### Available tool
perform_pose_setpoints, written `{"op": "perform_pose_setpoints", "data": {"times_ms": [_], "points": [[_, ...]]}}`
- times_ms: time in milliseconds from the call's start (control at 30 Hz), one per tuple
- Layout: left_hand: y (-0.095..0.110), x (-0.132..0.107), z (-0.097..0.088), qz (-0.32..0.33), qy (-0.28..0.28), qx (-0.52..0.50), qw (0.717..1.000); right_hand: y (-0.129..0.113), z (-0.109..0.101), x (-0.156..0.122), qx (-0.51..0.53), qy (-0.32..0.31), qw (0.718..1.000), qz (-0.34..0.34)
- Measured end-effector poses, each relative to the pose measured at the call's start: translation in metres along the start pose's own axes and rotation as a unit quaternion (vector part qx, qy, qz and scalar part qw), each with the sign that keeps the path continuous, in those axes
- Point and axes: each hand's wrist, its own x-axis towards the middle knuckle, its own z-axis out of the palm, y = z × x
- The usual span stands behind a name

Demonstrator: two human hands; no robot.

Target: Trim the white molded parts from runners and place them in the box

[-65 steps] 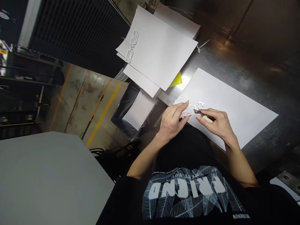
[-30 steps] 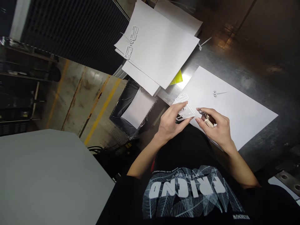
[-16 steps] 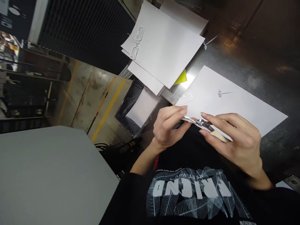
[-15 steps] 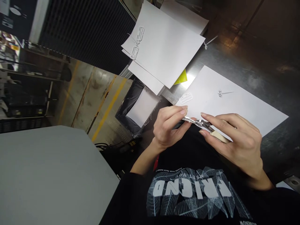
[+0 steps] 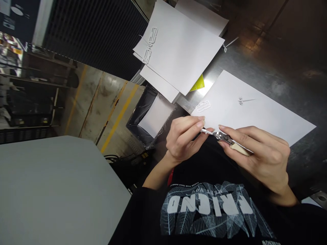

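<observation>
My left hand [image 5: 183, 137] pinches a small clear plastic part [image 5: 205, 130] between thumb and fingers, lifted off the table near my chest. My right hand [image 5: 258, 154] grips small cutters with cream handles [image 5: 231, 143], their metal tip touching the part. Both hands hover at the near edge of a white sheet [image 5: 255, 109] on the metal table [image 5: 281, 54]. On that sheet lie another clear plastic piece [image 5: 203, 106] and a tiny cut-off scrap [image 5: 241, 100].
A stack of white sheets [image 5: 181, 54] sits at the table's left end with clear parts [image 5: 150, 46] on its corner and a yellow item [image 5: 198, 84] beneath. A black-lined bin [image 5: 150, 117] stands below the table edge. A grey surface [image 5: 56, 190] lies at lower left.
Both hands rose from the sheet toward my chest. The left hand lifted one clear part, leaving another on the sheet. A cut scrap now lies on the sheet.
</observation>
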Motion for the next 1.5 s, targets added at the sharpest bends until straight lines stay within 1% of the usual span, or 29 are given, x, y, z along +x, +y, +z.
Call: {"op": "perform_pose_setpoints", "data": {"times_ms": [100, 200, 400, 600, 800, 933, 1100, 1333, 1500], "points": [[-0.0004, -0.0011, 0.0005, -0.008, -0.001, 0.002, 1.0, 0.0018, 0.0018, 0.0001, -0.012, 0.007, 1.0, -0.009], [-0.0013, -0.0026, 0.0002, -0.012, -0.005, 0.007, 1.0, 0.0026, 0.004, 0.0, -0.012, 0.009, 1.0, 0.001], [-0.0019, -0.0039, 0.0002, 0.0, -0.019, 0.007, 1.0, -0.0018, 0.0062, 0.0016, -0.004, 0.014, 1.0, 0.0], [-0.0016, -0.0045, -0.0003, -0.015, -0.009, 0.02, 1.0, -0.0038, 0.0053, 0.0015, -0.016, 0.017, 1.0, 0.005], [-0.0036, -0.0064, -0.002, -0.006, -0.009, 0.037, 0.999, -0.0045, 0.004, 0.0018, -0.003, 0.0, 1.0, 0.017], [-0.0038, -0.0078, -0.0023, -0.013, -0.006, 0.049, 0.999, -0.0054, 0.0034, 0.0024, 0.011, -0.004, 1.0, 0.019], [-0.0026, -0.0061, -0.0018, -0.016, -0.007, 0.027, 0.999, -0.0057, 0.0036, 0.0026, 0.024, -0.002, 0.999, 0.022], [-0.0014, -0.0031, -0.001, -0.014, -0.001, 0.013, 1.0, -0.0046, 0.0039, 0.0028, 0.02, 0.004, 1.0, 0.019], [-0.0025, -0.0036, -0.001, -0.011, -0.009, 0.037, 0.999, -0.0037, 0.0028, 0.0024, 0.007, -0.006, 1.0, 0.019]]}}
